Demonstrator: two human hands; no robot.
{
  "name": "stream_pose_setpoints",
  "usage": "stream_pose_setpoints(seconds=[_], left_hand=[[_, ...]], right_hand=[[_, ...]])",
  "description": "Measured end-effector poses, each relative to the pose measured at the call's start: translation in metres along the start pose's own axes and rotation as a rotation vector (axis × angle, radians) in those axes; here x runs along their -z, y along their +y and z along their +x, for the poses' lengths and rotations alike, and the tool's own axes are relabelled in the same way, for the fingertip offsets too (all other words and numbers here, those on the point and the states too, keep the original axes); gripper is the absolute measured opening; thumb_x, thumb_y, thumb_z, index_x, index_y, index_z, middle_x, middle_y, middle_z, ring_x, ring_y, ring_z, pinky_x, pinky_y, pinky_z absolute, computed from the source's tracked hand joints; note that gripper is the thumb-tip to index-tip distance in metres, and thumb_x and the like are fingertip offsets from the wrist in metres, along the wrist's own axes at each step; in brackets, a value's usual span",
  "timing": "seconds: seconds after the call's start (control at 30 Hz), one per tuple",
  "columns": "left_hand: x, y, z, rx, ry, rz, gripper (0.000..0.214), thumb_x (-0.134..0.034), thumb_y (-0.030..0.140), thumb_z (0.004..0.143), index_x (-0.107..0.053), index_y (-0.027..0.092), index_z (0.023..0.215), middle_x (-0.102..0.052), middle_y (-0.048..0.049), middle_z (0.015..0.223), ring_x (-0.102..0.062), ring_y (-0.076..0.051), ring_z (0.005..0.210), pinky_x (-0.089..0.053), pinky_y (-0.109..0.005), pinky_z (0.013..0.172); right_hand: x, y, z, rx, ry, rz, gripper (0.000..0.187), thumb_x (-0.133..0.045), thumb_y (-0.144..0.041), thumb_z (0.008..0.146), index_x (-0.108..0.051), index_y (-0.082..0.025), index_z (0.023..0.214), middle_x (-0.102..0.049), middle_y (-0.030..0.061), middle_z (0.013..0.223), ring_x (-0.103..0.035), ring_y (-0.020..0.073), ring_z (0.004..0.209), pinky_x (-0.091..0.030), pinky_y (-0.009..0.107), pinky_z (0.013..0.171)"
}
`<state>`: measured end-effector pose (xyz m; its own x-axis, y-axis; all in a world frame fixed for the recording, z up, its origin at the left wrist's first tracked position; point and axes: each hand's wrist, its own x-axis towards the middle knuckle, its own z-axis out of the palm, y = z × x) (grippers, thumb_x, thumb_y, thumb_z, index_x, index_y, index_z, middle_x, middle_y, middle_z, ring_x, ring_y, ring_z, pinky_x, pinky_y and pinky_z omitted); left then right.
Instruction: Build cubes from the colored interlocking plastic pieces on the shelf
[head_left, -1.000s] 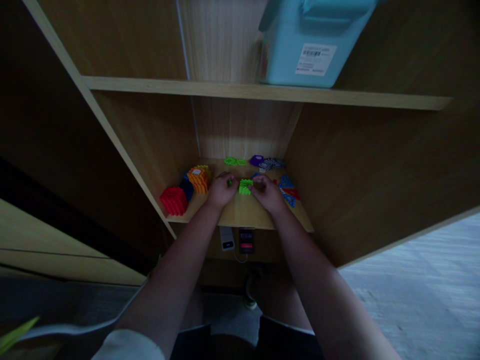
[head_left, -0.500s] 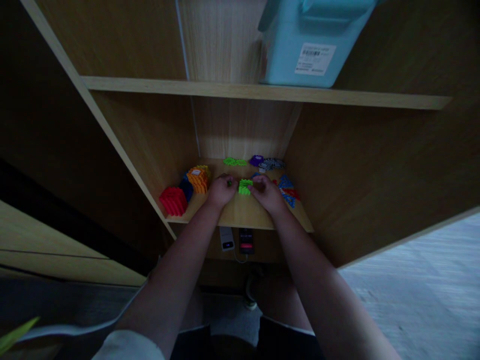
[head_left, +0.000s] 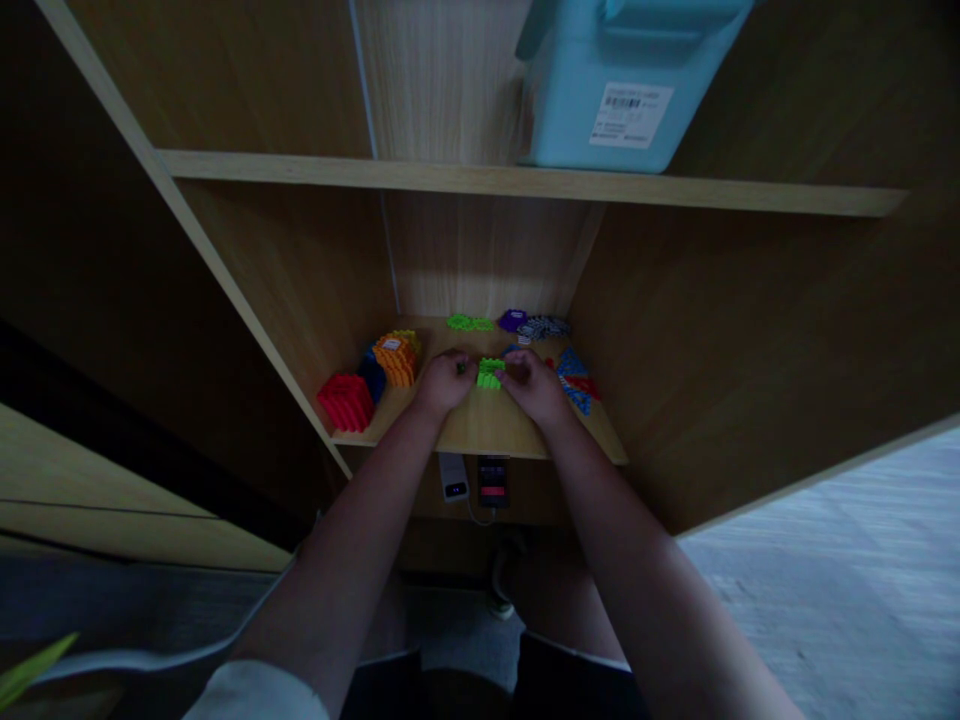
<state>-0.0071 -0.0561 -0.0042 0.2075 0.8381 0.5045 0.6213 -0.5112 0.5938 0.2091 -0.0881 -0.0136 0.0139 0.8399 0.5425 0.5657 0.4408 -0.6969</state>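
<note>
A small bright green stack of toothed plastic pieces (head_left: 490,373) rests on the wooden shelf (head_left: 480,432) between my two hands. My left hand (head_left: 445,380) is curled and closed against the stack's left side, with a bit of green showing in its fingers. From the right, my right hand (head_left: 530,381) pinches the stack with bent fingers. Both forearms reach into the cupboard from below.
On the shelf's left stand a red stack (head_left: 346,401), a blue stack (head_left: 373,374) and an orange stack (head_left: 397,357). Loose green (head_left: 469,323), purple (head_left: 513,320), grey (head_left: 546,327) and blue-red pieces (head_left: 576,387) lie behind and to the right. A light blue box (head_left: 626,80) sits on the shelf above.
My left hand has closed in a little toward the green stack. Otherwise the hands and pieces stay where they were.
</note>
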Motion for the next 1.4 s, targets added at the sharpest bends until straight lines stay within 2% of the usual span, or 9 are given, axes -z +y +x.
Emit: stream_pose_setpoints(seconds=[0.23, 0.57, 0.83, 1.07, 1.4], left_hand=[[0.001, 0.002, 0.001, 0.002, -0.007, -0.018, 0.019, -0.065, 0.02, 0.095, -0.075, 0.02, 0.079, -0.078, -0.0065, 0.089, -0.072, -0.023, 0.089, -0.057, -0.034, 0.088], [0.003, 0.002, 0.0, -0.002, -0.003, -0.026, 0.018, -0.065, 0.022, 0.094, -0.074, 0.02, 0.079, -0.078, -0.0063, 0.088, -0.072, -0.023, 0.087, -0.056, -0.033, 0.085], [0.004, 0.003, 0.0, 0.01, 0.002, -0.024, 0.019, -0.065, 0.022, 0.094, -0.073, 0.021, 0.077, -0.078, -0.0062, 0.089, -0.071, -0.023, 0.087, -0.056, -0.034, 0.085], [0.003, 0.004, 0.0, 0.013, -0.004, -0.026, 0.018, -0.065, 0.021, 0.093, -0.073, 0.021, 0.077, -0.077, -0.005, 0.086, -0.071, -0.022, 0.086, -0.056, -0.033, 0.084], [0.002, 0.003, 0.001, -0.001, -0.006, -0.009, 0.02, -0.064, 0.022, 0.094, -0.073, 0.021, 0.076, -0.077, -0.0058, 0.088, -0.072, -0.022, 0.087, -0.057, -0.033, 0.085]], right_hand=[[0.001, 0.001, 0.0, -0.007, -0.017, -0.014, 0.052, -0.072, -0.075, 0.091, -0.068, -0.028, 0.114, -0.081, 0.0114, 0.122, -0.077, 0.0323, 0.117, -0.059, 0.053, 0.11], [0.002, -0.004, -0.001, 0.019, -0.009, -0.009, 0.049, -0.07, -0.073, 0.093, -0.068, -0.028, 0.115, -0.08, 0.012, 0.125, -0.076, 0.0329, 0.12, -0.058, 0.054, 0.113], [-0.001, -0.001, -0.002, 0.021, -0.076, 0.002, 0.06, -0.081, -0.07, 0.085, -0.065, -0.029, 0.126, -0.077, 0.0117, 0.135, -0.074, 0.0341, 0.126, -0.058, 0.056, 0.113], [-0.006, 0.007, -0.001, 0.021, -0.096, 0.019, 0.06, -0.084, -0.066, 0.083, -0.064, -0.03, 0.127, -0.077, 0.0121, 0.137, -0.073, 0.034, 0.129, -0.057, 0.056, 0.115], [-0.004, 0.005, 0.001, 0.024, -0.118, -0.004, 0.055, -0.083, -0.061, 0.086, -0.065, -0.029, 0.126, -0.077, 0.0128, 0.135, -0.074, 0.0337, 0.129, -0.056, 0.056, 0.115]])
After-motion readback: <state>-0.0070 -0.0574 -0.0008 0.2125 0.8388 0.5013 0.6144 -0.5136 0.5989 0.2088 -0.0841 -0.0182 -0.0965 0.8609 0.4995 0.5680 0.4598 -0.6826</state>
